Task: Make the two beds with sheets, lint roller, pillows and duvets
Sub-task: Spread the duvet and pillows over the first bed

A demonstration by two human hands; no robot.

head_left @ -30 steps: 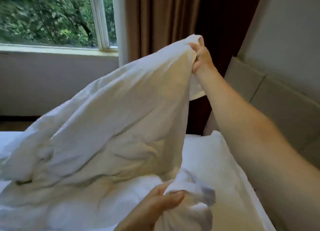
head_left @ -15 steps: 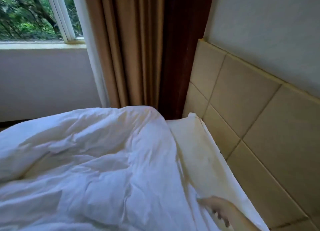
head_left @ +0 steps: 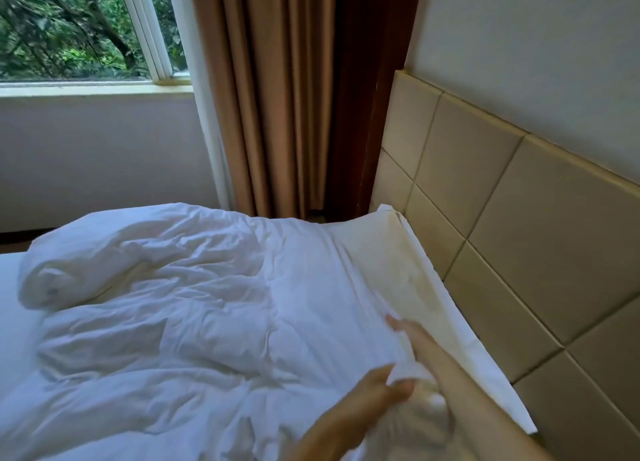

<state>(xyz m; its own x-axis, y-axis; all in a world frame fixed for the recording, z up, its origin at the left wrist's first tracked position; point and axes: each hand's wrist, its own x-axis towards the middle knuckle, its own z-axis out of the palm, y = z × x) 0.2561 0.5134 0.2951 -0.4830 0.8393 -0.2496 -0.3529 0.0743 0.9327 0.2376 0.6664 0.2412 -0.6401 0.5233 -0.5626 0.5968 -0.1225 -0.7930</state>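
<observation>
A crumpled white duvet (head_left: 194, 322) lies spread over the bed, with one end bunched into a roll (head_left: 52, 280) at the far left. A white pillow (head_left: 398, 273) lies flat along the headboard, beside the duvet's top edge. My left hand (head_left: 374, 395) comes up from the bottom and pinches a fold of that edge. Just beyond it, my right hand (head_left: 407, 336) holds the same edge next to the pillow, its fingers partly hidden by the fabric. I see no lint roller or second bed.
A padded beige headboard (head_left: 502, 218) runs along the right side under a pale wall. Brown curtains (head_left: 277, 97) hang in the corner behind the bed, beside a window (head_left: 86, 28). A strip of bare white sheet (head_left: 10, 308) shows at the left.
The duvet was held high by my right hand one second ago and now lies flat on the bed. Both hands have come down to its top edge by the pillow.
</observation>
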